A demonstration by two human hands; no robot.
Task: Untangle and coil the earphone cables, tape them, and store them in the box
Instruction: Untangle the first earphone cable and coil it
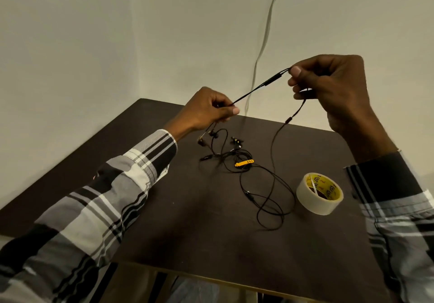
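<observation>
Dark table [178,232] bears tangled earphone cables [237,161] and tape roll [319,193].

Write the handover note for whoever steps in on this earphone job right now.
Left hand and right hand each pinch the black earphone cable, stretched between them above the table.
The rest of the cables lie in a tangle on the table, a yellow clip among them.
Tape roll stands untouched to the right.
No box in view.
Done: nothing coiled or taped.
Left: untangle, coil, tape, store.
</observation>
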